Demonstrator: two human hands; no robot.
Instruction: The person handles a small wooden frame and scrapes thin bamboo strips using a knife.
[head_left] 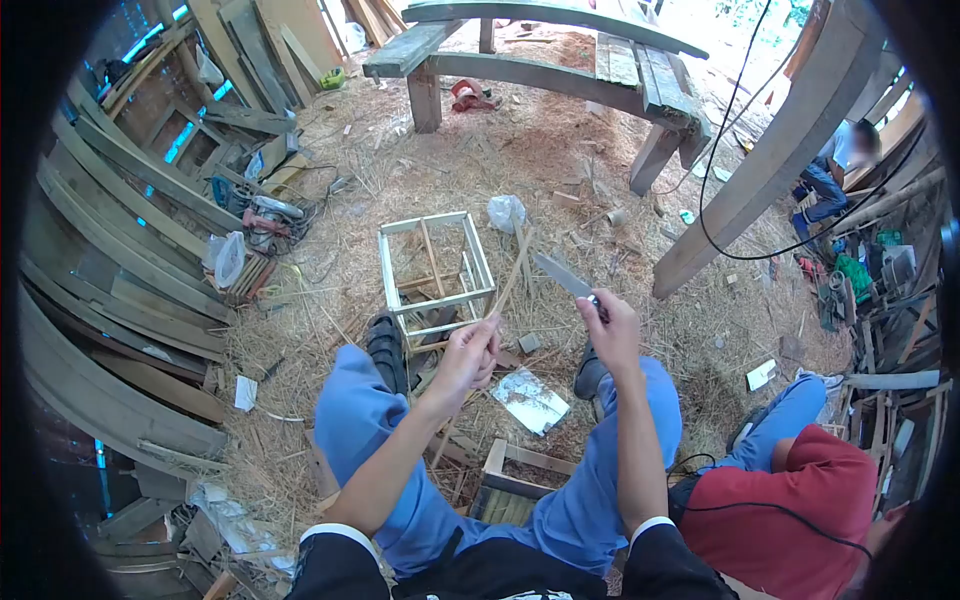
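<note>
Pinching a thin strip [513, 274], the left fingers [485, 342] are clenched around it, its upper length reaching out beyond them. The right fingers [598, 314] grip a knife [565, 276] by its handle, the blade extending past them toward the strip, apparently apart from it, though depth is hard to judge. A blade skidding down the strip, through too much force or a loose pinch, could cut the left fingers.
</note>
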